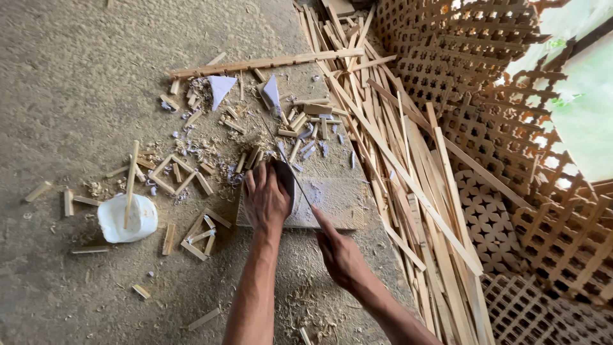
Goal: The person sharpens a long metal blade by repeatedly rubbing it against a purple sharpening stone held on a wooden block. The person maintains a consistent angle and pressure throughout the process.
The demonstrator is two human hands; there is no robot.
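Flat rectangular wooden board [332, 203], lying on the dusty floor at centre frame, serves as the work surface. Left hand [265, 197] lies palm-down on the board's left part, fingers spread and pressing a small dark flat piece [285, 181] whose upper right edge shows beside them; forearm extends from the lower centre. Right hand [340, 252], lower right of centre, has its fingers closed around a thin dark blade [295, 181] that slants up-left across the board, index finger stretched along it. Heap of long pale wooden slats [408, 185] runs down the right half. White plastic tub [128, 219], middle left, holds one upright wooden stick [131, 182]; any other contents cannot be told.
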